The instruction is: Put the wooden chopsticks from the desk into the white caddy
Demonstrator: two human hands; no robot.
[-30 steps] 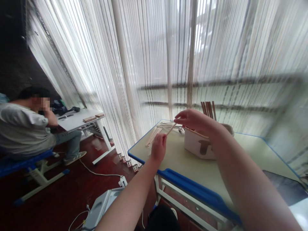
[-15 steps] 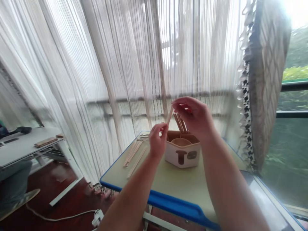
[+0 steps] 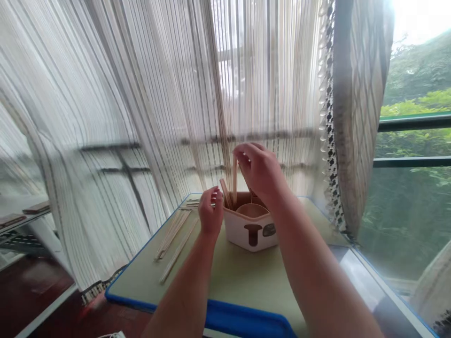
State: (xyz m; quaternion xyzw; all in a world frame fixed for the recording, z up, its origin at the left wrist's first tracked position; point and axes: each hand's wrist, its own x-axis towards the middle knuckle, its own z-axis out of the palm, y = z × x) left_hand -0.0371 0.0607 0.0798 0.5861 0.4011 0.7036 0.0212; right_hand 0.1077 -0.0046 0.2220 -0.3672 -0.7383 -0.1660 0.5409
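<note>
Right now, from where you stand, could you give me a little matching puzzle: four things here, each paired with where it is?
Things:
1. right hand
2. left hand
3. white utensil caddy
4. loose wooden chopsticks

Places:
A. lying flat on the left of the table
B. on an upright chopstick above the caddy
C. raised just left of the caddy
D. standing on the table, toward its far edge

Pairs: 1-B, 2-C, 3-D, 4-A
</note>
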